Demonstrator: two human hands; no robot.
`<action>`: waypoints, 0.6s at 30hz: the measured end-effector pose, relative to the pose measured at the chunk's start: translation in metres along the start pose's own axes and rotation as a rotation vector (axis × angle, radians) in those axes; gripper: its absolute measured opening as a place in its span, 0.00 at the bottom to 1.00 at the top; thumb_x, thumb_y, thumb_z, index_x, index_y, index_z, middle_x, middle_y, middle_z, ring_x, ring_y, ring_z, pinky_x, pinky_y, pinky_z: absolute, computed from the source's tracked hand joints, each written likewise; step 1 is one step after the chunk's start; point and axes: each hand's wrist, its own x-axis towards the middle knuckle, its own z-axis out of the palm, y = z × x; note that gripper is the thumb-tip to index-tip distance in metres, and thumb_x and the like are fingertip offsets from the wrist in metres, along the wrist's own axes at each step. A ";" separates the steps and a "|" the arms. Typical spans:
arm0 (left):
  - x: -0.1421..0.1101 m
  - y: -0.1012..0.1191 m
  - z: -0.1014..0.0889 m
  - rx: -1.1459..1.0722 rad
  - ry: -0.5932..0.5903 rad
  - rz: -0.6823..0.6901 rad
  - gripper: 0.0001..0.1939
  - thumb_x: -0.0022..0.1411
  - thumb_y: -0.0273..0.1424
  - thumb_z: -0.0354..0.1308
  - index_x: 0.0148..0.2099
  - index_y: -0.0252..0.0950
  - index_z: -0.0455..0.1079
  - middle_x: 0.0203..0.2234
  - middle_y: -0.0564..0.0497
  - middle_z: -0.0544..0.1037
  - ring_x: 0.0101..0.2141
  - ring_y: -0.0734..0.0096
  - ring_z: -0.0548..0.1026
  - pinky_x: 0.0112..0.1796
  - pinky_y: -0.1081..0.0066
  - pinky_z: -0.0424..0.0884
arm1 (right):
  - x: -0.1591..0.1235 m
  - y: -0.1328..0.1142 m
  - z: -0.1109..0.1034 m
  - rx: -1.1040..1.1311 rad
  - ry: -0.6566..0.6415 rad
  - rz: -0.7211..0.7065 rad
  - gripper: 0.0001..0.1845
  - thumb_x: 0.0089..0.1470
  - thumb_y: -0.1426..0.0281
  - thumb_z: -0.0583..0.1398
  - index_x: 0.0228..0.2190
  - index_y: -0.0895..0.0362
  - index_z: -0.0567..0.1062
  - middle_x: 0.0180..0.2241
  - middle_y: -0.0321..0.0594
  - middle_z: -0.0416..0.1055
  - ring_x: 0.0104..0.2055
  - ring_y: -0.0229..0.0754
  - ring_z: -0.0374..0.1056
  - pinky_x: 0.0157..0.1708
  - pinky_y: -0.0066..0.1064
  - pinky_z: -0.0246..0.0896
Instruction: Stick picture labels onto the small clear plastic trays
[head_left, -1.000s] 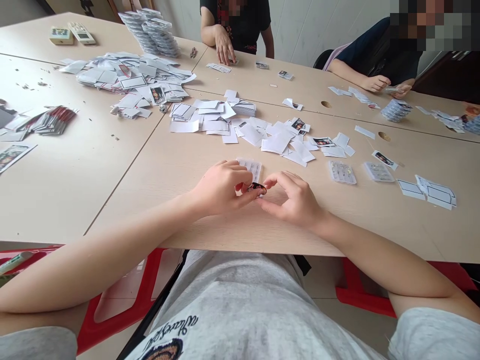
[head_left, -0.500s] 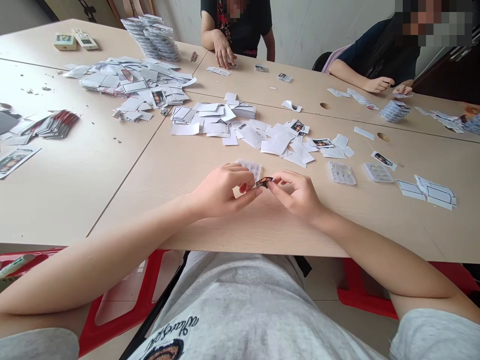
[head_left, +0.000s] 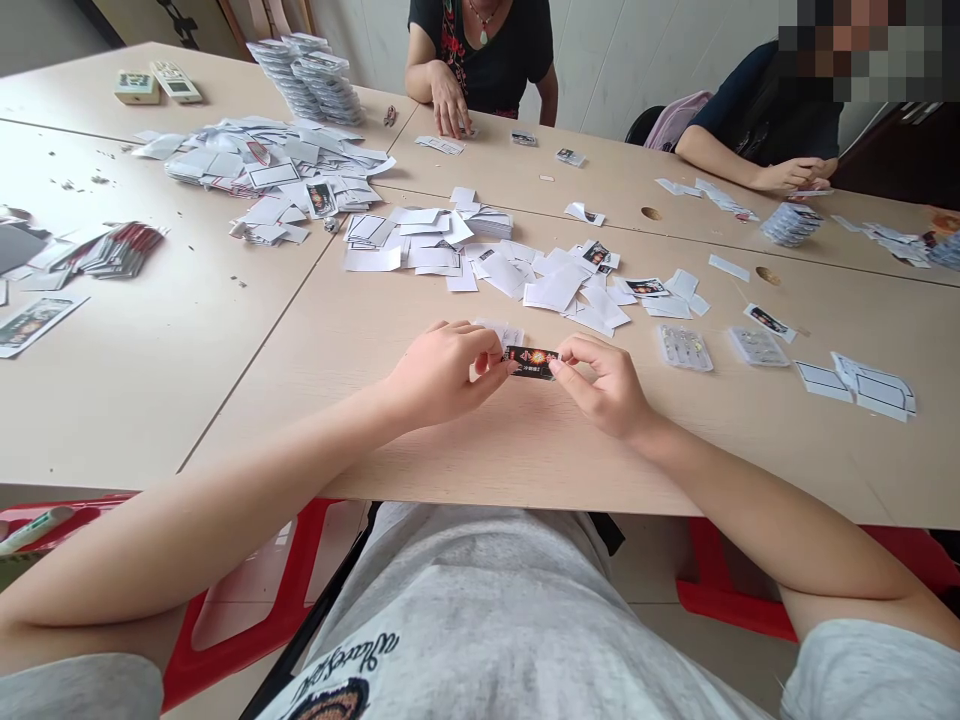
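Note:
Between my two hands is a small black printed label [head_left: 534, 364] with orange and white marks, its face turned up toward me. My left hand [head_left: 456, 372] pinches its left end between thumb and finger. The right end is pinched by my right hand [head_left: 602, 382]. Just behind the label lies a clear plastic box [head_left: 504, 332], partly hidden by my left hand and the label. Two more clear boxes with small pieces inside, one [head_left: 684, 348] and another [head_left: 757, 346], lie to the right of my right hand.
Loose paper slips [head_left: 555, 280] spread beyond my hands, with a larger paper heap [head_left: 225, 160] farther left. Stacked clear packs [head_left: 307, 85] stand at the back. White slips [head_left: 874, 385] lie right. Two people sit across the table, a co-worker's hand [head_left: 450, 105] resting near slips.
The label, bent and seen nearly edge-on before, is now stretched flat with its printed face showing. My hands have moved slightly apart. The camera view has shifted a little.

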 end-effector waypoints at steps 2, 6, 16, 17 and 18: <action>0.000 -0.001 -0.001 0.053 -0.016 -0.021 0.14 0.61 0.40 0.54 0.30 0.35 0.64 0.25 0.50 0.73 0.29 0.67 0.70 0.36 0.65 0.62 | 0.000 0.002 0.002 -0.022 0.023 0.035 0.10 0.54 0.71 0.57 0.22 0.57 0.66 0.23 0.34 0.62 0.27 0.36 0.59 0.31 0.29 0.55; 0.002 -0.009 -0.005 0.195 -0.012 -0.091 0.15 0.59 0.43 0.55 0.35 0.35 0.66 0.33 0.47 0.74 0.36 0.61 0.70 0.39 0.61 0.65 | 0.002 0.007 0.001 0.023 0.070 0.187 0.10 0.51 0.70 0.57 0.20 0.58 0.66 0.21 0.33 0.60 0.25 0.35 0.57 0.28 0.28 0.52; 0.014 -0.034 0.012 0.173 -0.064 -0.306 0.27 0.57 0.49 0.55 0.54 0.40 0.65 0.53 0.40 0.63 0.55 0.44 0.57 0.53 0.45 0.57 | 0.006 0.015 0.001 0.426 0.031 0.399 0.09 0.50 0.65 0.58 0.25 0.58 0.69 0.21 0.32 0.60 0.24 0.32 0.53 0.25 0.26 0.49; 0.015 -0.035 0.014 0.161 -0.066 -0.314 0.26 0.57 0.49 0.55 0.53 0.41 0.66 0.52 0.41 0.63 0.55 0.44 0.58 0.52 0.45 0.57 | 0.006 0.015 0.001 0.456 0.022 0.435 0.08 0.50 0.64 0.59 0.27 0.57 0.70 0.22 0.32 0.61 0.24 0.32 0.54 0.26 0.26 0.51; 0.016 -0.035 0.015 0.150 -0.062 -0.325 0.25 0.57 0.49 0.56 0.52 0.41 0.66 0.52 0.41 0.63 0.54 0.45 0.58 0.52 0.45 0.56 | 0.006 0.015 0.002 0.483 0.013 0.480 0.09 0.49 0.64 0.59 0.29 0.57 0.71 0.23 0.33 0.63 0.24 0.32 0.55 0.25 0.25 0.52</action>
